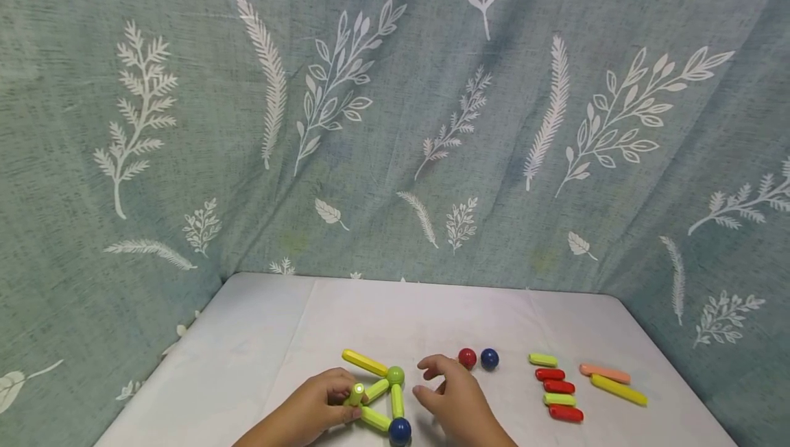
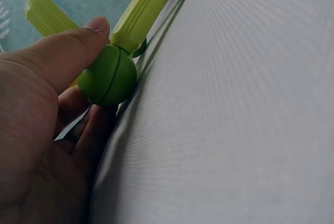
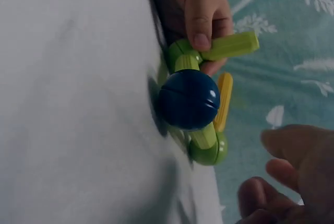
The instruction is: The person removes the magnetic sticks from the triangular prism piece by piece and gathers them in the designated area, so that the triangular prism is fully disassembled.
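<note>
My left hand [image 1: 315, 404] grips a green ball [image 2: 107, 77] at one corner of a triangle of balls and rods on the table. Thumb and fingers lie around this ball; in the head view they mostly hide it. A short light-green rod [image 1: 357, 392] sticks up from it. Light-green rods join it to a second green ball [image 1: 396, 374] and a dark blue ball [image 1: 400, 431]. From the second green ball a longer yellow rod [image 1: 365, 362] points to the far left. My right hand [image 1: 458, 397], fingers loosely bent and holding nothing, hovers just right of the triangle.
Beyond my right hand lie a red ball [image 1: 467, 358] and another dark blue ball [image 1: 489, 358]. Farther right, short red rods [image 1: 559, 387] and light-green rods [image 1: 543, 360] form a column beside an orange rod [image 1: 605, 373] and a long yellow rod [image 1: 619, 390]. A leaf-patterned curtain [image 1: 382, 125] surrounds the table.
</note>
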